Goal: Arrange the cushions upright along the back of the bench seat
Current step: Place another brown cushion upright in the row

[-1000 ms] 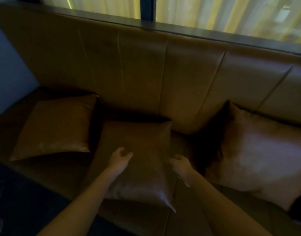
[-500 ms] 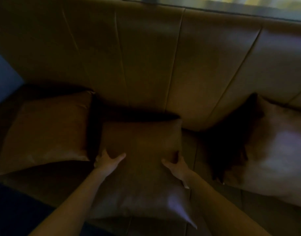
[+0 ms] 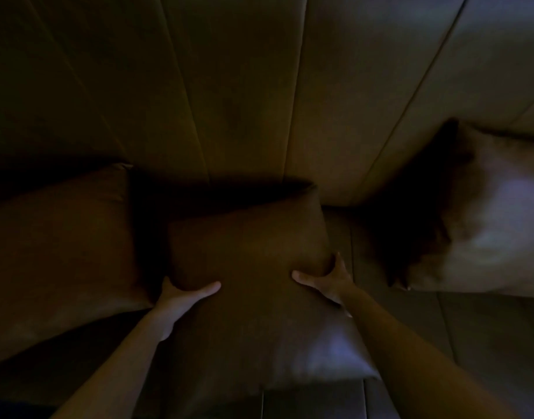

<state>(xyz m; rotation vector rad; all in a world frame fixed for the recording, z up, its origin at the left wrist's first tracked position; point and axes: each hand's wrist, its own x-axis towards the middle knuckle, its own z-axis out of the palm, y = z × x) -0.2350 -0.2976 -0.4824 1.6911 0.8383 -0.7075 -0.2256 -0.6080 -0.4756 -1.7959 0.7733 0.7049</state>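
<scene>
The middle cushion [image 3: 250,267] shows a smooth, satiny brown cover, looking like leather or a leather-like sheet, with a soft bluish gleam on its near corner, and it dents where the bare hands, left [image 3: 181,300] and right [image 3: 330,282], press into its sides. The right cushion [image 3: 486,231] wears the same sleek finish and catches the brightest sheen, while the left cushion [image 3: 60,243] looks duller in the dim light. The bench back [image 3: 244,86] is smooth padded upholstery, stitched into long panels, low-gloss and leathery, and the surface [image 3: 486,343] matches it.
</scene>
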